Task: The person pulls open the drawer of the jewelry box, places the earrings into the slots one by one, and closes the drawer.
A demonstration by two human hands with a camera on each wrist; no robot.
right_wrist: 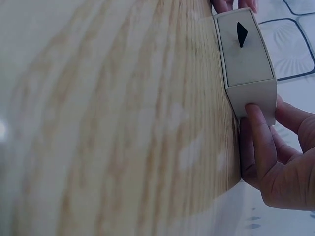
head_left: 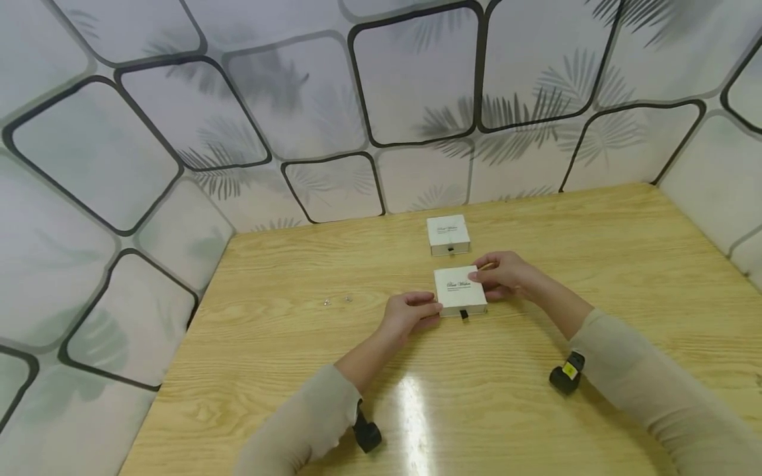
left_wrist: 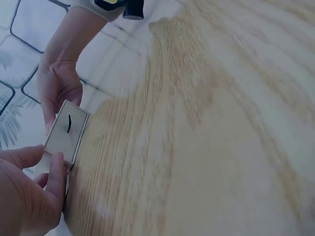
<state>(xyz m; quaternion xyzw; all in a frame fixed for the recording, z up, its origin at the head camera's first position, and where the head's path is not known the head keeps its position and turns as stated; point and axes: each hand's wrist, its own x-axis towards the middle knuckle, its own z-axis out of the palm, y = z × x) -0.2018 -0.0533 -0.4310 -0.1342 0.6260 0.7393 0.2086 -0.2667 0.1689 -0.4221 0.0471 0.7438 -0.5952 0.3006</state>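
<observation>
Here, a small flat white cardboard drawer box (head_left: 460,291) with fine dark script on its lid, lying flat on the desk between both hands. Held at its left edge by the left hand (head_left: 409,313), thumb and curled fingers pinching the side; gripped at the far right corner by the right hand (head_left: 505,274), fingers bent round the edge and a thumb pressed against the side wall, as the right wrist view shows. Facing the person, the box's front face, with a short black ribbon pull tab (head_left: 464,315) sticking out from it, touched by neither hand.

Judging by the flush front, drawer not yet slid out: box only steadied so far, the tab left to be taken and drawn. Whether anything lies inside, impossible to tell.

Just beyond the right hand, further from the person, a second white cardboard drawer box (head_left: 448,234) of the same kind, also shut, its own dark tab at the near face. Well to the left of the left hand, two tiny shiny pieces (head_left: 337,301), too small to identify.

Beneath everything, a pale wood-grain desk (head_left: 595,231) with a bright glare streak near the person. Around it, pale wall panels (head_left: 417,86) printed with black rounded outlines and grey palm-leaf shadows. Beige sleeves on both forearms, each with a small black camera at the wrist.
</observation>
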